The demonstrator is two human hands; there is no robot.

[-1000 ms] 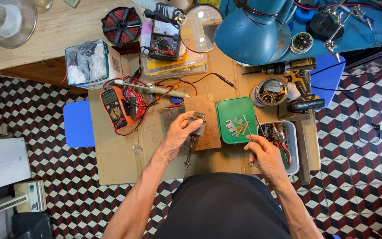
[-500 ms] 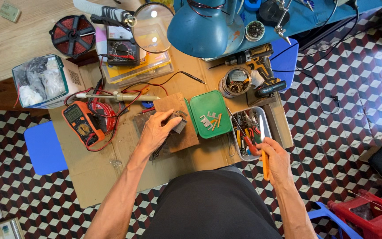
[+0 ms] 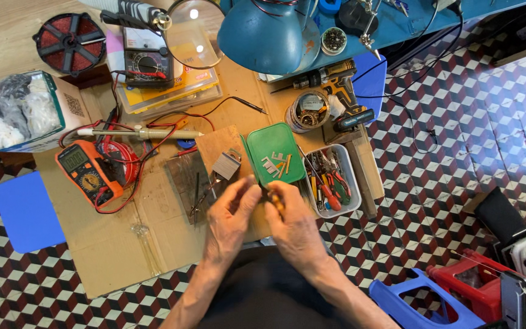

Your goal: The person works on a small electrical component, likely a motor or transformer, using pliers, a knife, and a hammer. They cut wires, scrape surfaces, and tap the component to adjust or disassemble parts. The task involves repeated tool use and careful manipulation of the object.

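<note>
right hand (image 3: 293, 222) back from the tool tray (image 3: 351, 183) at 3 o'clock | pinching an orange-handled tool (image 3: 277, 201) | left hand (image 3: 231, 213) off the metal block (image 3: 225, 165), fingertips now meeting ours there, holding nothing we can see

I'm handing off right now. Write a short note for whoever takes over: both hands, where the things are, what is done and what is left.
Left hand: above the cardboard sheet, fingertips at the right hand's; whether it pinches anything cannot be told.
Right hand: grip shut on a small orange-handled tool.
Things: small grey metal block on the wooden board; green lid with small parts beside it; white tray of pliers to the right; orange multimeter on the left.
Done: tool in hand.
Left: the block lies untouched on the board.
</note>
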